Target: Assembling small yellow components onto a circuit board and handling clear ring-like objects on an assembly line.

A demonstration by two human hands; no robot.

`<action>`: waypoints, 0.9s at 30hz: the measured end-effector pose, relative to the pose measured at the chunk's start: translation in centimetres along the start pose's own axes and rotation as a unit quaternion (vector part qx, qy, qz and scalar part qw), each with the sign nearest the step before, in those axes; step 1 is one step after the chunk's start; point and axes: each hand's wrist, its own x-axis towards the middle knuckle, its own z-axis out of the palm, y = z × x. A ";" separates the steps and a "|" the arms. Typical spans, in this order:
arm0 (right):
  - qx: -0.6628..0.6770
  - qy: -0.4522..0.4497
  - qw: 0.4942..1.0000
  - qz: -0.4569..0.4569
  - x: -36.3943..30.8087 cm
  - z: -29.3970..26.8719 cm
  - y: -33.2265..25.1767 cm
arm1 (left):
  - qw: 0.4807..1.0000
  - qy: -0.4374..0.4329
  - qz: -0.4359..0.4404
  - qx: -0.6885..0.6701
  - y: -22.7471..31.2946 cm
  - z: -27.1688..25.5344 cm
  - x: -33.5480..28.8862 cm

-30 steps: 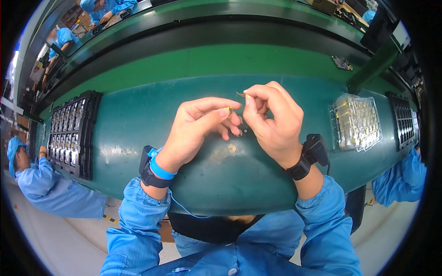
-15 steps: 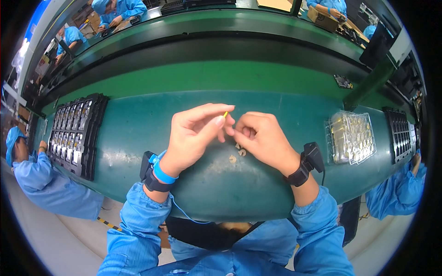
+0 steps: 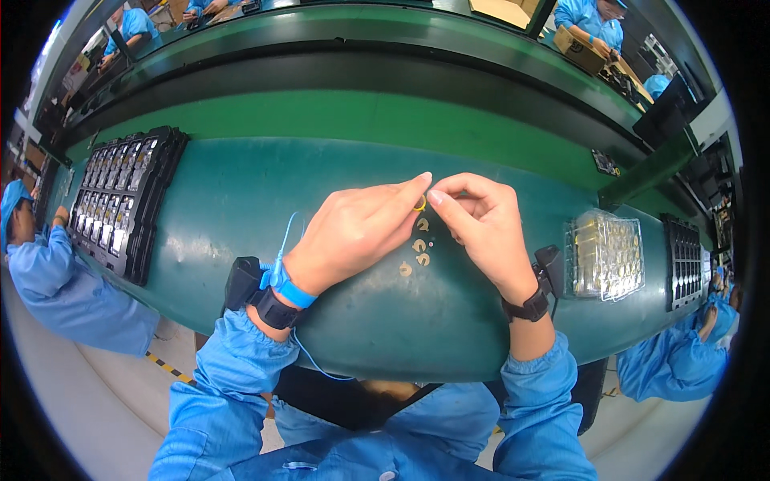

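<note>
A small round part with a yellow rim [image 3: 421, 204] is pinched at the fingertips of my left hand [image 3: 357, 228], over the middle of the bench. My right hand [image 3: 488, 228] comes up close on its right, thumb and forefinger pressed together near the part. Whatever lies between those right fingertips, if anything, is too small to make out. Below the hands, several small tan C-shaped pieces [image 3: 423, 259] lie on the green mat [image 3: 345, 337]. A blue wrist strap [image 3: 293, 289] with a thin cord circles my left wrist.
Black trays [image 3: 116, 200] of small metallic parts stand at the left. A clear plastic tray stack [image 3: 605, 256] holding round parts sits at the right, beside another black tray [image 3: 683, 260]. A green post [image 3: 650, 168] rises behind it. Co-workers in blue sit on both sides and opposite.
My left hand has turned, back now upward, and the yellow-rimmed part has turned to show its round face. My right hand has moved up and rightward. More tan pieces show on the mat.
</note>
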 end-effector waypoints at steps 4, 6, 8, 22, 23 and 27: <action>0.003 -0.014 1.000 0.005 0.1 0.2 0.6 | 1.000 0.001 0.019 0.005 -0.1 -0.1 0.0; 0.012 -0.016 1.000 0.015 0.1 0.2 0.6 | 1.000 0.000 0.020 0.002 -0.1 0.0 0.0; 0.010 -0.019 1.000 0.021 0.1 0.1 0.7 | 1.000 -0.003 0.022 0.000 -0.1 0.0 0.0; 0.169 -0.059 0.979 0.096 0.4 -0.2 1.9 | 0.999 -0.020 0.024 0.011 -0.1 -0.1 0.0; 0.162 -0.048 0.982 0.089 0.4 -0.1 1.9 | 0.999 -0.021 0.025 0.011 0.0 -0.1 0.0; 0.117 0.000 0.992 0.050 0.4 0.2 1.2 | 0.995 -0.013 -0.078 -0.061 -0.1 0.4 -0.5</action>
